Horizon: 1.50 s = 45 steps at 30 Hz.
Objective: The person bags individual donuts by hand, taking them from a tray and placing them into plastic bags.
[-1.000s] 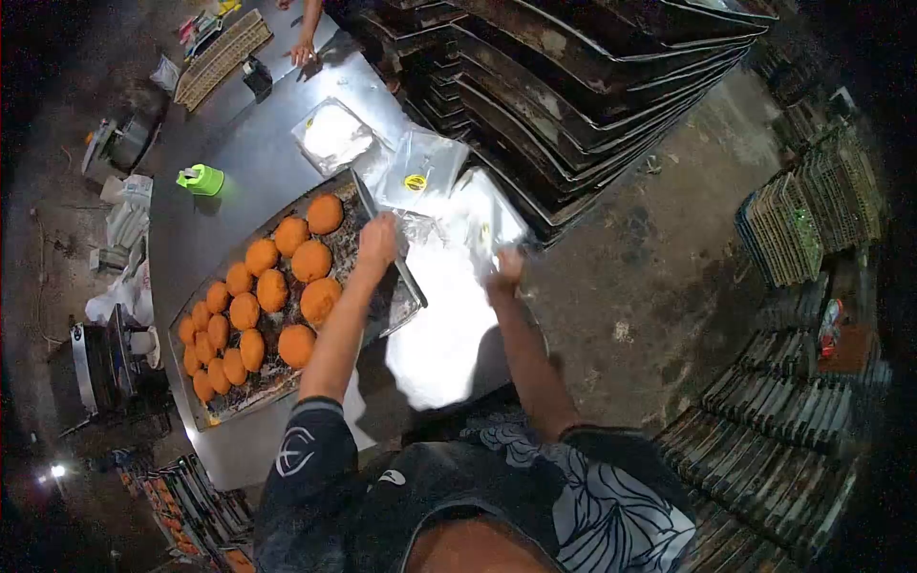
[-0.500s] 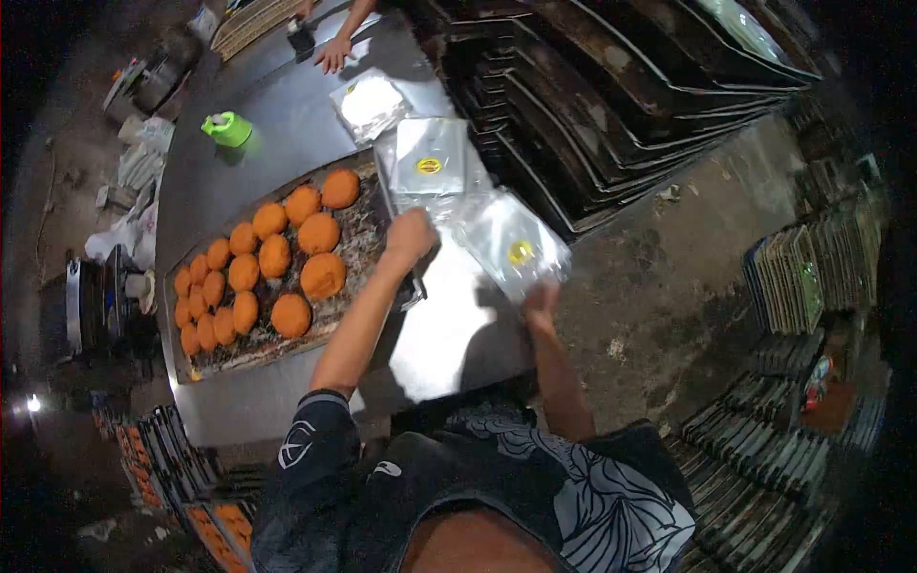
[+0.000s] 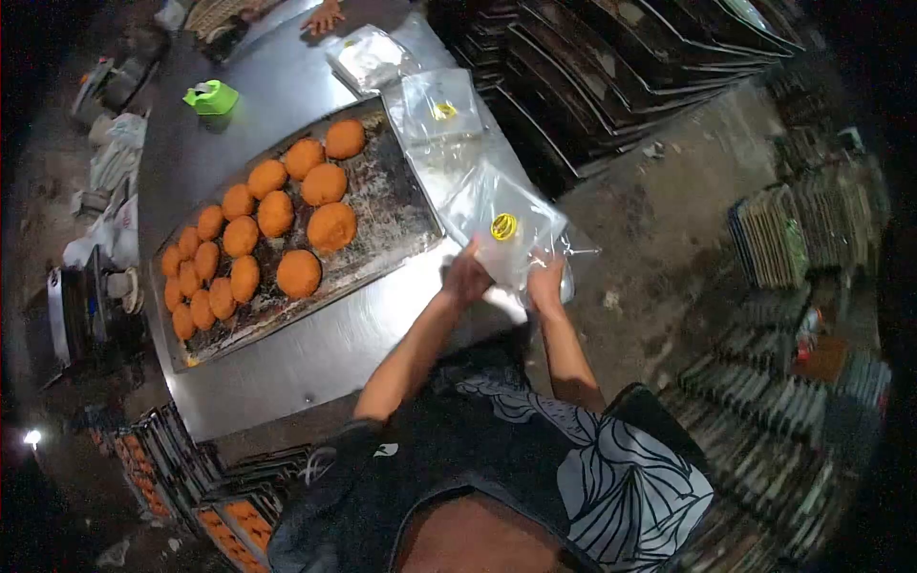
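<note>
Both my hands are at the near edge of a clear plastic bag (image 3: 516, 215) with a yellow round label. My left hand (image 3: 466, 275) grips its lower left corner, and my right hand (image 3: 547, 279) holds its lower right side, fingers closed on the film. The bag's mouth looks loose and crumpled on the right. More clear bags lie beyond it in a stack (image 3: 441, 107) with a yellow label, and another pile (image 3: 371, 57) sits farther back. Left of my hands, a dark baking tray (image 3: 382, 191) carries several round orange-brown buns (image 3: 331, 226).
A green container (image 3: 210, 97) stands on the metal table (image 3: 287, 377). Another person's hand (image 3: 323, 17) is at the table's far end. Large dark trays (image 3: 611, 86) are stacked at the upper right, with more racks of trays (image 3: 764, 382) at the lower right.
My left hand has moved from the tray's edge to the labelled bag. The bag has shifted slightly left and is now between both hands. The other person's hand has drawn back.
</note>
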Motion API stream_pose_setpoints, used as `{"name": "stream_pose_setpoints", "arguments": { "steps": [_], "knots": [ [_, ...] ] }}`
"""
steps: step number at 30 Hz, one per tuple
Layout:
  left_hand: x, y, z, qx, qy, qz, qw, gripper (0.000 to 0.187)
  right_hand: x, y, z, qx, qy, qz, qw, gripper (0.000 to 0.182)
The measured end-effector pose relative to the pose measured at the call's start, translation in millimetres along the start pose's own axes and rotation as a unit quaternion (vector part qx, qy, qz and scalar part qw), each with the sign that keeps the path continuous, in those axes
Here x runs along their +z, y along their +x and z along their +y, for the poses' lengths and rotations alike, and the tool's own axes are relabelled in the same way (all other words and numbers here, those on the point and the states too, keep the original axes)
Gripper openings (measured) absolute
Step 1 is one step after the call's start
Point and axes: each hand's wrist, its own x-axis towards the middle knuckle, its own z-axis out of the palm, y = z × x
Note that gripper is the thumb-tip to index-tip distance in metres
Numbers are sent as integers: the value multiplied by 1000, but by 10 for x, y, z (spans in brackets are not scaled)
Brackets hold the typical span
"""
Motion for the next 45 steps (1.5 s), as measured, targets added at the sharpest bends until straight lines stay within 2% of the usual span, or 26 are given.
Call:
{"name": "stream_pose_setpoints", "arguments": {
  "steps": [1,3,5,10,12,13,16,18,19,21,23,24,25,27,28,29,30,32,33,35,37,39,41,42,43,45],
  "knots": [
    [328,119,472,-132,-365,23,921,44,-66,-106,58,3,-13,11,1000,12],
    [317,170,546,-123,-169,140,968,40,-305,-185,187,54,80,30,995,17],
    [219,325,481,-108,-331,155,924,37,-609,-453,-280,63,101,54,991,21],
    [82,513,294,-149,-303,156,928,35,-1053,-1009,-110,123,140,125,975,28],
    [-97,671,-83,-129,-317,246,907,36,-1076,-1237,-276,115,143,159,970,28],
    [158,508,285,-136,-238,335,902,38,-1106,-1407,-330,116,144,175,967,29],
    [471,295,919,-199,-243,275,909,37,-1351,-1728,-381,138,117,226,957,29],
    [547,184,1131,-401,-106,109,904,58,-1534,-1854,-474,133,100,221,961,33],
    [595,54,1120,-402,-102,108,903,58,-1536,-1840,-538,113,184,207,954,34],
    [663,-364,1104,-277,61,98,954,66,-1539,-1764,-708,99,189,133,968,33],
    [971,-846,1286,-180,26,-71,981,66,-1329,-1587,-613,133,195,89,968,29],
    [1103,-939,1404,-309,-157,-76,935,57,-1262,-1487,-202,96,171,30,980,25],
    [369,-738,437,-122,-59,-96,986,45,-1056,-1455,-410,166,170,20,971,23],
    [611,-946,1070,-86,-281,-21,956,37,-706,-1355,-63,124,191,31,973,22],
    [528,-976,1075,-102,-316,100,938,36,-489,-1350,-176,156,239,39,958,21],
    [443,-1070,1072,-84,-313,122,938,36,-281,-1378,-292,190,286,44,938,20],
    [404,-1178,1130,-52,-280,165,944,35,-135,-1415,-274,201,335,-4,920,23],
    [365,-1387,1198,18,-185,282,941,31,186,-1457,-29,186,292,-69,935,29],
    [454,-1455,1346,-8,-150,414,898,31,302,-1495,-12,173,293,-104,935,33],
    [301,-1601,1334,90,-152,465,867,31,395,-1546,-245,189,328,-178,908,37],
    [187,-1749,1341,142,-127,485,854,31,465,-1583,-366,301,552,-243,739,41],
    [154,-1916,1358,185,-101,499,840,31,508,-1593,-510,293,531,-281,744,43],
    [235,-2115,1348,255,-70,449,853,30,605,-1597,-589,178,232,-306,906,42],
    [184,-2276,1349,210,-49,436,874,42,653,-1602,-551,187,195,-291,918,36],
    [126,-2469,1372,216,-50,439,871,42,688,-1587,-531,169,183,-325,912,30],
    [-32,-2897,1479,39,-75,492,867,72,721,-1520,-551,98,144,-390,904,28]
  ]
}}
